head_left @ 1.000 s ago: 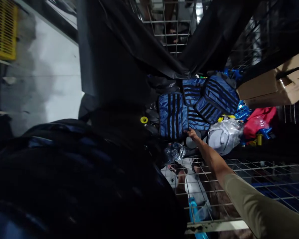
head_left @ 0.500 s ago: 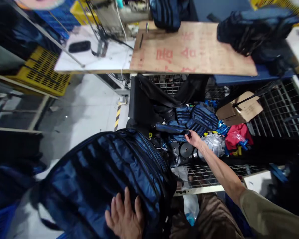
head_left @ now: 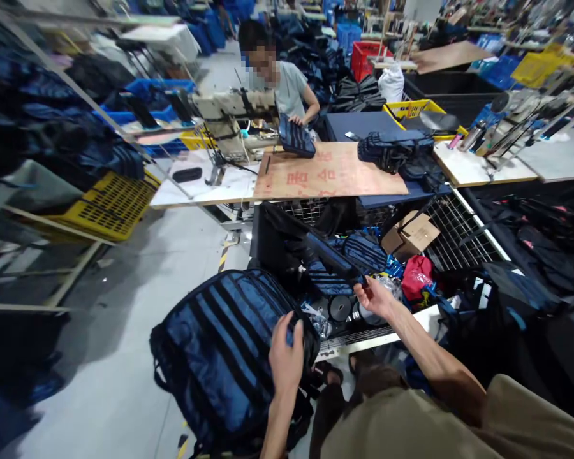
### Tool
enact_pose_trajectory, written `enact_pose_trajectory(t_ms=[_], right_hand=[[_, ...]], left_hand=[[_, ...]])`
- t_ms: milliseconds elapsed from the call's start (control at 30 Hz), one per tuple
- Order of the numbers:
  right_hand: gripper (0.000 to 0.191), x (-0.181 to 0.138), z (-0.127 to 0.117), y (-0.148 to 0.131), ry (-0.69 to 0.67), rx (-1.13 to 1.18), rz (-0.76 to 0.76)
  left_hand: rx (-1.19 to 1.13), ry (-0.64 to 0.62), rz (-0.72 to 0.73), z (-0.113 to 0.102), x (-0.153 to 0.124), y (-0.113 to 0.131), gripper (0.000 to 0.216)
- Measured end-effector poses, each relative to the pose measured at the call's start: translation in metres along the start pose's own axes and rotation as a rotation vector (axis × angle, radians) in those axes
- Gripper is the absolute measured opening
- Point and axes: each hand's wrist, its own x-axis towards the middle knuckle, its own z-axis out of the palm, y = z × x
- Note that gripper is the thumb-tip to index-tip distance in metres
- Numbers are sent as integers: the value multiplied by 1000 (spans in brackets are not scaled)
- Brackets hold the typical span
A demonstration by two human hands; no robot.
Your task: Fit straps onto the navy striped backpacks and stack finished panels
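Note:
My left hand (head_left: 286,352) grips the upper edge of a large dark blue backpack (head_left: 220,357) with black stripes, held in front of me at the lower middle. My right hand (head_left: 374,297) is closed on the corner of a blue striped fabric panel (head_left: 332,257), lifted out of a wire bin (head_left: 452,233). In that bin lie more blue striped panels (head_left: 363,250), a cardboard box (head_left: 410,234), a red bag (head_left: 417,276) and black tape rolls (head_left: 338,307).
A table with a plywood board (head_left: 335,172) stands beyond the bin, with a sewing machine (head_left: 229,111) on it. A person in a grey shirt (head_left: 291,89) works there on a blue piece. Yellow crates (head_left: 108,204) and shelves of dark bags stand left. Grey floor (head_left: 124,287) lies open at left.
My head has lifted from the bin to the room. My right hand has pulled a blue panel up out of the bin. My left hand has shifted to the backpack's upper edge.

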Motion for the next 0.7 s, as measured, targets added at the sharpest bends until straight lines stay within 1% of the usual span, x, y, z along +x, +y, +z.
enact_pose_trajectory(t_ms=[33, 67, 100, 167, 200, 233, 267, 333, 400, 433, 500, 567, 600, 633, 700], right_hand=[[24, -13, 4, 1, -3, 8, 27], [25, -25, 8, 2, -12, 20, 58], [25, -37, 12, 3, -34, 45, 93], [22, -57, 19, 7, -120, 130, 166], [19, -66, 23, 8, -177, 182, 198], [15, -74, 27, 9, -233, 228, 223], [12, -82, 31, 8, -280, 256, 235], [11, -95, 37, 3, -335, 230, 220], [15, -105, 39, -6, -346, 92, 131], [19, -109, 38, -10, -326, -18, 36], [28, -115, 32, -17, -218, -300, -255], [30, -119, 20, -17, -71, -599, -557], [29, -121, 13, -14, -17, -725, -645], [30, -122, 7, -10, 8, -831, -672], [34, -123, -5, 4, -17, -976, -599]], left_hand=[[-50, -99, 32, 14, -1, 15, 47], [-89, -194, 71, 29, -2, 28, 50], [-126, -280, 107, 44, -3, 39, 57], [-217, -410, 135, 72, -5, 55, 69], [-265, -457, 132, 82, -6, 61, 68], [-308, -494, 124, 91, -7, 66, 63], [-345, -527, 120, 96, -8, 70, 55], [-391, -581, 134, 100, -9, 78, 44], [-462, -625, 113, 97, -8, 88, 45], [-519, -635, 68, 94, -6, 92, 49], [-653, -612, -68, 88, 0, 100, 57], [-774, -550, -190, 81, 8, 105, 62], [-821, -521, -226, 78, 11, 106, 63], [-859, -503, -248, 75, 13, 107, 62], [-914, -490, -273, 71, 12, 109, 60]])
